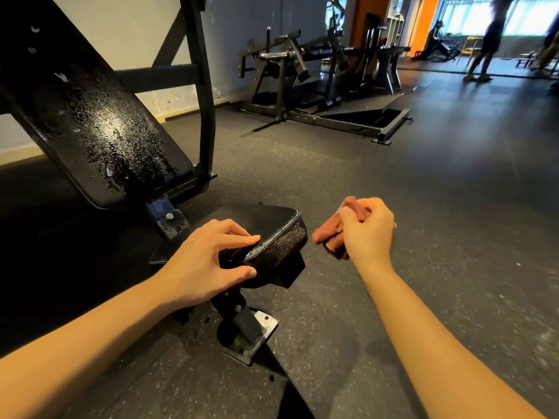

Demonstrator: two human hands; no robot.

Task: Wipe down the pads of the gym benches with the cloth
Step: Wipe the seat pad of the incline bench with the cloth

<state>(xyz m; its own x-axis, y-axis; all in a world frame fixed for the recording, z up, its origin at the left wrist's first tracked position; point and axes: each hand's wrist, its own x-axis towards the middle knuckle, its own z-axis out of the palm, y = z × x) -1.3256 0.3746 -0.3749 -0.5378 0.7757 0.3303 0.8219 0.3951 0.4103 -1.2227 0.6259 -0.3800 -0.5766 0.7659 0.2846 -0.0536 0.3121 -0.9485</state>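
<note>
As the right hand (367, 234) hangs off to one side, its fingers (373, 208): curled tight together round the cloth (328, 234), which sits bunched in the fist.
Left fingers (239, 237): spread a little over the top of the seat pad (272, 225) at its near corner, with the thumb pressed to the side below, so the corner is clasped.
Right hand: in the air just off the seat pad's right edge, touching nothing but the cloth.
Left hand (205, 261): looks to be steadying the seat, which seems the right job for it.
Cloth: reddish-brown and folded thick, its ends poking toward the pad but apart from it.
Seat pad: black, dull on top, cracked along its right side.
Back pad (99, 131): tilted up behind the seat and beaded with wet drops over its lower half.
Doing it well: I'd open the cloth flatter, lay it at the seat's far edge and draw it to the near edge in overlapping passes. The left hand should shift so its corner gets wiped too. The wet back pad comes next, from top edge downward, so no streaks are left.
</note>
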